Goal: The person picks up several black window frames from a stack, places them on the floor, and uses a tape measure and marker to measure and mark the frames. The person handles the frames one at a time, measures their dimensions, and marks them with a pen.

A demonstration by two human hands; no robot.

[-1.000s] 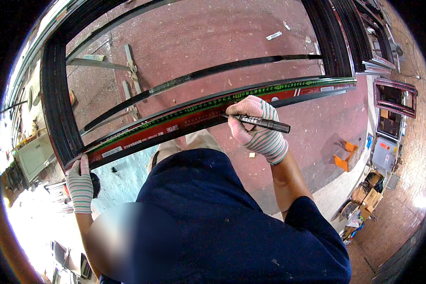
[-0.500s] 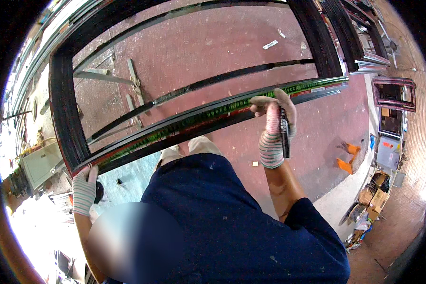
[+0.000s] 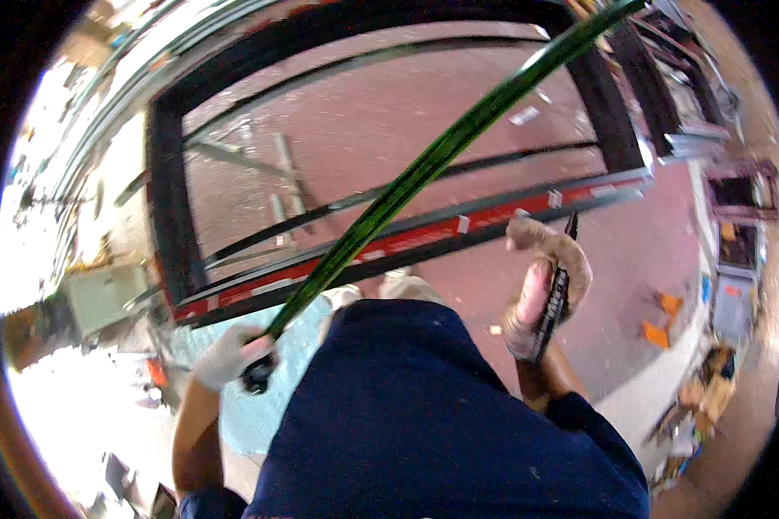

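Note:
My left hand [image 3: 227, 356], in a light glove, is closed around the dark case of a tape measure [image 3: 258, 375]. Its green blade [image 3: 424, 169] runs out long and slanted to the upper right, raised over the frame and crossing in front of it. In my gloved right hand [image 3: 558, 277] is a black marker pen [image 3: 552, 313], its pointed end sticking up past the curled fingers. A large dark rectangular metal frame [image 3: 166, 208] lies in front of me. Red strips with white labels [image 3: 415, 240] show along its near rail. My right hand is apart from that rail.
Behind the frame's right end stand more dark frames [image 3: 645, 86]. An orange bracket-like piece [image 3: 658, 333] is on the reddish floor [image 3: 614, 381] at right. Boxes and clutter [image 3: 710, 389] line the right side. A pale green cabinet [image 3: 104, 298] stands at left.
The tape blade has lifted off the near rail and now slants upward, uncovering the red strips. My left hand has left the frame's corner and moved right; my right hand has drawn back from the rail.

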